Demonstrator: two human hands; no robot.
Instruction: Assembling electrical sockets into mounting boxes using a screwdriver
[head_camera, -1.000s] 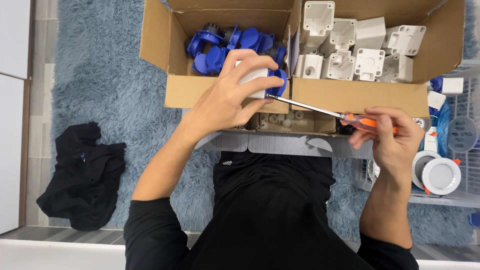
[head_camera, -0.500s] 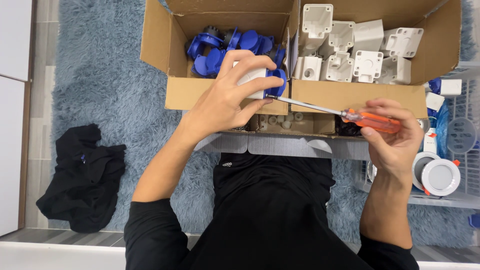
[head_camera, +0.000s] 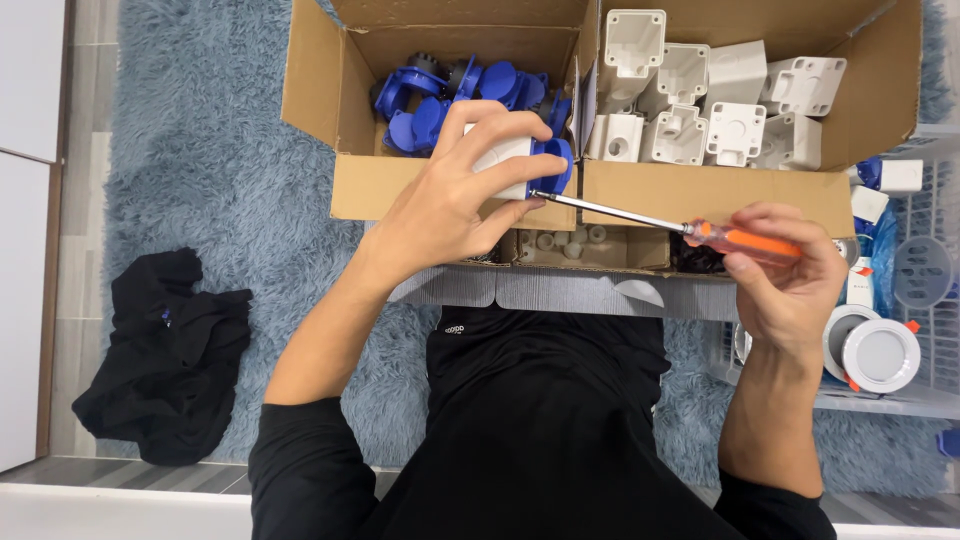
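Over a shaggy blue-grey rug (head_camera: 200, 190) sits a wide cardboard box (head_camera: 310, 90) split into two halves — the left one heaped with blue plastic parts (head_camera: 425, 95), the right one packed with white plastic housings (head_camera: 700, 100). A smaller tray of little white bits (head_camera: 570, 243) lies just in front of the box, close to the person's lap. To the left, on the rug, a crumpled black cloth (head_camera: 160, 360) lies well apart from the work. At the right edge a wire rack (head_camera: 925, 300) holds round white light fittings (head_camera: 880, 352). Pale floorboards show along the left side.

The left hand (head_camera: 450, 200) is curled around a white-and-blue part (head_camera: 520, 165), fingers wrapped over its top, holding it above the front wall of the box. The right hand (head_camera: 790, 280) pinches the orange handle of a screwdriver (head_camera: 690, 228) between thumb and fingertips; the thin metal shaft runs leftward and its tip meets the blue side of the held part.

To do this well, I would judge that the shaft should stay in line with the screw — not slanted — while the left hand grips firmly enough that the part cannot twist. Steady pressure along the shaft should keep the tip from slipping out towards the fingers.
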